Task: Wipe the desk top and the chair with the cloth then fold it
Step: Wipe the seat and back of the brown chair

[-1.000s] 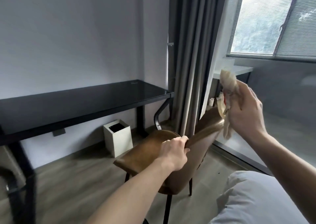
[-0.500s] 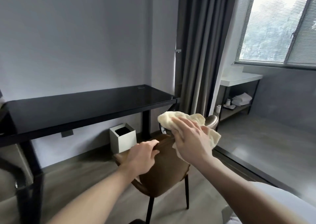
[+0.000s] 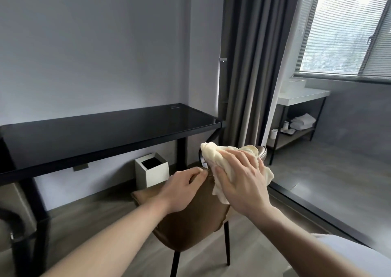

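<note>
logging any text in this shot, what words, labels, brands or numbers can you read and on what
None can be read.
Glossy black desk top: a small pale mark near its far right edge, too small and blurred to read.
Cream cloth, brown leather chair, white square bin: no text visible.

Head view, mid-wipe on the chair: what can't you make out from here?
- Chair seat: mostly hidden behind the backrest and both forearms.
- Part of the chair under the cloth: covered by cloth and right hand.
- Left hand fingertips: curl over the backrest edge, out of sight.
- Desk left end: cut off by the frame edge.
</note>
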`<state>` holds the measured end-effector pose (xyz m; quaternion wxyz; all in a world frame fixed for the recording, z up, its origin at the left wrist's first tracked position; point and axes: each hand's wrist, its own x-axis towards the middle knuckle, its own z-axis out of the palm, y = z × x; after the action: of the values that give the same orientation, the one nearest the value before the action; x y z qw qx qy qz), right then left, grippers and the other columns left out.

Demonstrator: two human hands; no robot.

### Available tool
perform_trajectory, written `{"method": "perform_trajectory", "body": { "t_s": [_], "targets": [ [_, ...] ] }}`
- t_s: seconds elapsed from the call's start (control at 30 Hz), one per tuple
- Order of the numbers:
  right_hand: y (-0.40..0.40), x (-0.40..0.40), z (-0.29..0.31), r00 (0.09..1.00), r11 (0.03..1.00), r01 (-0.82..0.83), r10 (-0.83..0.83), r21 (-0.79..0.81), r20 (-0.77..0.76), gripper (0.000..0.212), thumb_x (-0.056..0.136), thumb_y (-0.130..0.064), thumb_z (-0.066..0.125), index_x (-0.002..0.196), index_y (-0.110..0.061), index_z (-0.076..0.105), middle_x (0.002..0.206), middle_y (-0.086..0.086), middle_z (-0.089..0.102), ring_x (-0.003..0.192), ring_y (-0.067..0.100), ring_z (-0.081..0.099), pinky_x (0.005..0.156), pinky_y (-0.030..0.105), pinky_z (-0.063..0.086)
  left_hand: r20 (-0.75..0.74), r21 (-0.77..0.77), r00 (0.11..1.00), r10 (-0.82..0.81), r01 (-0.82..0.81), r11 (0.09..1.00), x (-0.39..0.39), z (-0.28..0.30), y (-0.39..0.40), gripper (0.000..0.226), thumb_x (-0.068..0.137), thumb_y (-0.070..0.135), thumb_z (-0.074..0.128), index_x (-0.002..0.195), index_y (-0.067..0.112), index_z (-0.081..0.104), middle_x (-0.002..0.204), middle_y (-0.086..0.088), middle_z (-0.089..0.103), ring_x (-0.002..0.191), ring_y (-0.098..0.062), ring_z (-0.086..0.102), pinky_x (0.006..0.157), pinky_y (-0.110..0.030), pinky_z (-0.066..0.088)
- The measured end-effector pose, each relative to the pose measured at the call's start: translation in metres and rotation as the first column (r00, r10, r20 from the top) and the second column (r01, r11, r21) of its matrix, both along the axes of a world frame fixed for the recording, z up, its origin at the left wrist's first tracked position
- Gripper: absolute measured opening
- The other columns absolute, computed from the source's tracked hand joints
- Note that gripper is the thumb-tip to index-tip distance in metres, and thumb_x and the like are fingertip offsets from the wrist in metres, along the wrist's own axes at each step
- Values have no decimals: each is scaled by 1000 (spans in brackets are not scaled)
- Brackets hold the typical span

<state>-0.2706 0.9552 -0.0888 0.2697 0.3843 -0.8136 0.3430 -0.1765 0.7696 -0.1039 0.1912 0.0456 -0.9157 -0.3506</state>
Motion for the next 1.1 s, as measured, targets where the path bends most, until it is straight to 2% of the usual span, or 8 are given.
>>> {"method": "perform_trajectory", "body": {
  "t_s": [0.13, 0.37, 0.47, 0.57, 0.8, 0.87, 0.97, 1.1],
  "targets": [
    [13, -41, 2, 997, 995, 46, -41, -91, 63, 26, 103, -49, 53, 122, -38, 68, 126, -23, 63, 127, 13, 52, 106, 47, 42, -221, 35, 965, 141, -136, 990, -15, -20, 2, 56, 108, 57, 34, 59, 35, 46, 49, 6, 40, 51, -15, 45, 55, -32, 30],
    [27, -127, 22, 877, 968, 151, -38, -200, 480, 15, 98, -29, 60, 104, -34, 72, 96, -15, 68, 104, 22, 62, 76, 32, 42, -278, 61, 939, 201, -191, 980, -26, -33, -3, 65, 101, 63, 24, 49, 26, 28, 43, 6, 41, 47, -14, 49, 50, -17, 25],
    [21, -129, 23, 831, 953, 200, -43, -226, 555, 21, 97, -24, 59, 108, -37, 71, 103, -12, 68, 108, 21, 61, 83, 33, 41, -241, 69, 947, 211, -200, 977, -26, -32, -3, 65, 104, 57, 30, 48, 25, 27, 42, 8, 40, 47, -12, 49, 50, -17, 24],
    [20, -114, 17, 863, 954, 195, -56, -228, 502, 28, 99, -24, 59, 121, -35, 72, 121, -16, 62, 117, 13, 54, 95, 33, 37, -212, 87, 954, 211, -196, 977, -26, -29, -3, 65, 106, 53, 33, 48, 25, 27, 42, 8, 40, 46, -11, 48, 52, -21, 28],
    [-1, -31, -7, 975, 985, 151, -135, -84, 175, 26, 102, -43, 48, 113, -34, 70, 129, -17, 59, 144, 19, 39, 112, 50, 39, -144, 93, 964, 224, -212, 973, -20, -20, -1, 67, 112, 39, 41, 49, 23, 25, 42, 8, 32, 47, -12, 37, 53, -31, 23],
    [-5, -15, -9, 983, 989, 138, -131, -44, 131, 34, 100, -51, 43, 115, -36, 68, 129, -17, 59, 146, 22, 39, 115, 55, 35, -186, 88, 953, 239, -226, 970, -19, -21, 4, 64, 112, 37, 42, 52, 25, 25, 42, 9, 34, 48, -12, 41, 49, -23, 22],
    [-5, -11, -6, 990, 992, 124, -125, 18, 66, 30, 101, -52, 44, 110, -36, 67, 121, -18, 59, 139, 21, 43, 111, 56, 36, -257, 91, 923, 287, -272, 958, -19, -28, 10, 64, 111, 32, 44, 49, 27, 31, 43, 13, 43, 49, -8, 49, 49, -18, 32],
    [-1, -35, 2, 994, 993, 111, -111, 44, -17, 17, 94, -43, 55, 87, -33, 66, 95, -18, 59, 112, 14, 51, 103, 53, 41, -290, 79, 914, 285, -274, 958, -23, -32, 6, 65, 112, 30, 44, 48, 27, 31, 43, 10, 41, 46, -11, 46, 46, -19, 26]
  ]
}}
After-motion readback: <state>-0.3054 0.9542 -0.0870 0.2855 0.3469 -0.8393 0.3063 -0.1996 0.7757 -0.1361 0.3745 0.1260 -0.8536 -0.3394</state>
